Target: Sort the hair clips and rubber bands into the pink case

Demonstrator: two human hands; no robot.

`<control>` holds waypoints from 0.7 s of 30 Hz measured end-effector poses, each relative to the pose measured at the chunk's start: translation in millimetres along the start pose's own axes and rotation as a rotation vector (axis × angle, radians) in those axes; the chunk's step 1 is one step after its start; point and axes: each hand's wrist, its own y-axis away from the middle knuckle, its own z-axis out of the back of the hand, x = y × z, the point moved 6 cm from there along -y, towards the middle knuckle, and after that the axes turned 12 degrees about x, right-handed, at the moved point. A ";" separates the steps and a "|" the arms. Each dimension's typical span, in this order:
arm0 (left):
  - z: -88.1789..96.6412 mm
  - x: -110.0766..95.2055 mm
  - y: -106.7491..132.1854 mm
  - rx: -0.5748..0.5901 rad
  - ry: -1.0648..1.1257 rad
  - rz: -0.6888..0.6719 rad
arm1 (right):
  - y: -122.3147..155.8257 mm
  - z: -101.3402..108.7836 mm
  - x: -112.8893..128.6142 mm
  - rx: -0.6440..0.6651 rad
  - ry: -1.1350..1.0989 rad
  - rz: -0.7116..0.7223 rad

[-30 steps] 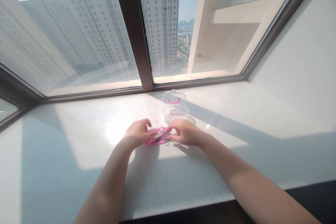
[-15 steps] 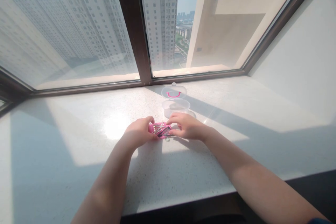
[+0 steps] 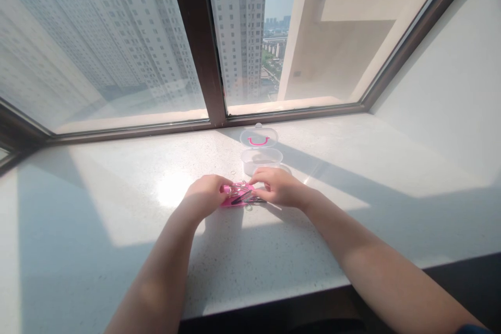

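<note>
Between my hands is a small pink tray [image 3: 237, 201] with several thin metal pieces and a dark, slim item [image 3: 237, 200] in it; their exact kinds are too small to make out. My left hand [image 3: 204, 194] curls its thumb and fingers round the tray's left end. At the right end, my right hand [image 3: 279, 187] has its thumb and fingertips bent over the edge and hides part of it. Just behind the right hand stands an open clear plastic box [image 3: 261, 158], its lid [image 3: 259, 132] with a pink handle tipped back toward the window.
A small ring [image 3: 233, 173] lies behind the tray and another small round piece [image 3: 249, 208] in front of it. The speckled white sill [image 3: 156, 271] meets a brown window frame [image 3: 213, 88] at the back and a white wall [image 3: 442, 109] at the right.
My left thumb and fingers have shifted slightly up and inward over the tray's edge. The metal pieces and dark item lie differently in the tray. My right hand has barely moved.
</note>
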 end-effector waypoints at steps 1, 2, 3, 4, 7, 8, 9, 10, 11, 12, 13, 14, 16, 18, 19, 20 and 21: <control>0.2 -1.0 -0.4 0.002 -0.009 -0.012 | 0.1 0.2 0.6 0.000 0.003 0.002; 0.7 -1.9 -0.8 -0.004 -0.017 -0.024 | 0.0 0.4 1.2 -0.001 0.007 0.003; 1.2 -2.6 -1.1 -0.017 -0.022 -0.034 | -0.3 0.4 1.8 -0.001 0.010 0.005; 1.6 -2.8 -1.4 -0.031 -0.020 -0.039 | -0.7 0.2 2.3 -0.004 0.013 0.006; 0.9 -0.8 -2.9 -0.054 0.007 -0.028 | -3.2 -1.4 1.6 -0.038 0.017 -0.017; 0.1 -0.1 -3.6 -0.055 0.014 -0.027 | -4.2 -2.1 0.6 -0.058 0.024 -0.038; -0.6 0.2 -4.3 -0.056 0.016 -0.029 | -5.3 -3.1 -0.7 -0.077 0.036 -0.065; -1.0 0.1 -4.8 -0.059 0.014 -0.036 | -6.4 -4.5 -2.0 -0.087 0.052 -0.092; -1.2 -0.3 -5.2 -0.063 0.010 -0.048 | -7.6 -6.4 -3.0 -0.088 0.072 -0.118; -1.4 -1.0 -5.5 -0.066 0.004 -0.061 | -8.9 -8.7 -3.6 -0.079 0.094 -0.139; -1.6 -1.7 -5.6 -0.067 -0.001 -0.072 | -10.3 -11.2 -4.2 -0.063 0.116 -0.158; -1.7 -2.4 -5.6 -0.066 -0.003 -0.082 | -11.6 -13.6 -4.6 -0.046 0.135 -0.175; -1.8 -3.2 -5.3 -0.066 -0.002 -0.090 | -13.8 -17.5 -5.7 -0.019 0.169 -0.204; -1.9 -3.5 -5.0 -0.065 -0.005 -0.087 | -15.7 -20.1 -6.4 -0.003 0.195 -0.218; -1.8 -3.5 -4.9 -0.064 -0.010 -0.084 | -16.4 -20.7 -6.4 -0.002 0.204 -0.218; -1.7 -3.5 -4.7 -0.064 -0.015 -0.081 | -16.8 -20.9 -6.1 -0.006 0.209 -0.213; -1.4 -3.3 -4.5 -0.063 -0.018 -0.077 | -17.0 -20.4 -5.5 -0.015 0.209 -0.204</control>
